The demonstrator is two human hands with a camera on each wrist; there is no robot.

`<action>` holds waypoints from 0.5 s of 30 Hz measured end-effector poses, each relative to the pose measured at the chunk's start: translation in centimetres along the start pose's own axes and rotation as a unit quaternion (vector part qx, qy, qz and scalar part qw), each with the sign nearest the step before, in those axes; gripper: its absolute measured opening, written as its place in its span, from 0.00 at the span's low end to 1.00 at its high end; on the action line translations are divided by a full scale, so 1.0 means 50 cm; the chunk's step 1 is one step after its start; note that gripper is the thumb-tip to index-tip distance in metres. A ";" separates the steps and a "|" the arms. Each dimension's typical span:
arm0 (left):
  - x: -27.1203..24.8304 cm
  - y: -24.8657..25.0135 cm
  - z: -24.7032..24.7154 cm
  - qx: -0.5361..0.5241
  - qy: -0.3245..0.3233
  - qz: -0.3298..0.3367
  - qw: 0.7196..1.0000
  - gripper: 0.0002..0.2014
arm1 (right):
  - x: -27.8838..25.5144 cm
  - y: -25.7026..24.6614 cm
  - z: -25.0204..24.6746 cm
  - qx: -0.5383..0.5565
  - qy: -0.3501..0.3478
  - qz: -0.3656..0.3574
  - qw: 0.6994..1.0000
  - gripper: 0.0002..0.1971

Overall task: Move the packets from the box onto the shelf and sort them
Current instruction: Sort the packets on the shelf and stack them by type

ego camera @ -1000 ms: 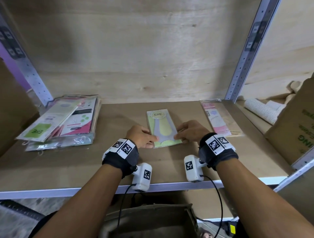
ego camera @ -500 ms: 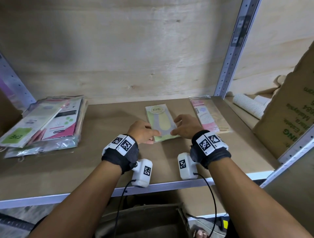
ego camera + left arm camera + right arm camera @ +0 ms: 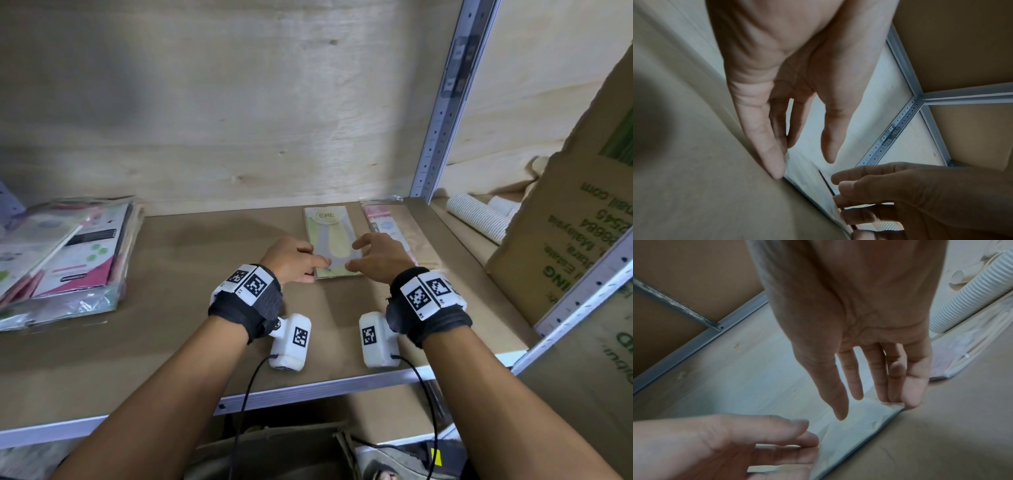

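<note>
A green packet (image 3: 331, 236) marked ENE lies flat on the brown shelf board (image 3: 191, 274), beside a pink packet (image 3: 383, 219) on its right. My left hand (image 3: 297, 261) has straight fingers, with the fingertips (image 3: 777, 170) against the packet's near left edge (image 3: 809, 181). My right hand (image 3: 374, 256) hovers at the near right edge, fingers spread and straight, with the fingertips (image 3: 910, 399) touching the packet's corner (image 3: 857, 423). Neither hand grips anything. The box the packets come from is not clearly in view.
A stack of mixed packets (image 3: 65, 257) lies at the shelf's left end. A metal upright (image 3: 445, 113) stands behind the pink packet. Right of it are a ribbed white roll (image 3: 478, 219) and a large cardboard box (image 3: 568, 240). The plywood back wall (image 3: 222, 120) closes the rear.
Both hands have slid the green packet back and to the right, straightening it alongside the pink packet. The right hand's fingers have lifted and spread.
</note>
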State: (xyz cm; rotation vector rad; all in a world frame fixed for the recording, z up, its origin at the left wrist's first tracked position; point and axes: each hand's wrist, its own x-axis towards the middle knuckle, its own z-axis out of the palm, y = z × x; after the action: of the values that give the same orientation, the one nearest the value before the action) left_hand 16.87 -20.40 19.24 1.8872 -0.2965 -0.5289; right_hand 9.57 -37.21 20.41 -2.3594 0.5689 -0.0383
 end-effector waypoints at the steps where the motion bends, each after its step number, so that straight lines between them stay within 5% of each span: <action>1: 0.000 0.001 0.000 -0.001 0.000 -0.002 1.000 0.12 | 0.001 0.001 -0.001 0.002 -0.001 -0.002 1.000 0.26; 9: -0.006 0.009 -0.001 -0.007 -0.002 -0.008 1.000 0.10 | 0.005 0.000 -0.003 -0.003 -0.008 -0.007 1.000 0.25; 12: -0.014 0.006 -0.013 -0.014 0.006 -0.015 1.000 0.27 | 0.003 -0.013 -0.006 -0.013 0.021 -0.019 1.000 0.23; 15: -0.029 -0.001 -0.052 -0.027 0.032 -0.017 0.999 0.29 | -0.004 -0.041 -0.001 0.007 0.067 -0.044 0.997 0.18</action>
State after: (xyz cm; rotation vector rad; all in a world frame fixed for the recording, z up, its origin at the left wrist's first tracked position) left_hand 16.90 -17.59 20.28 1.8546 -0.2076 -0.4935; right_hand 10.16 -35.81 21.76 -2.3792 0.5248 -0.2409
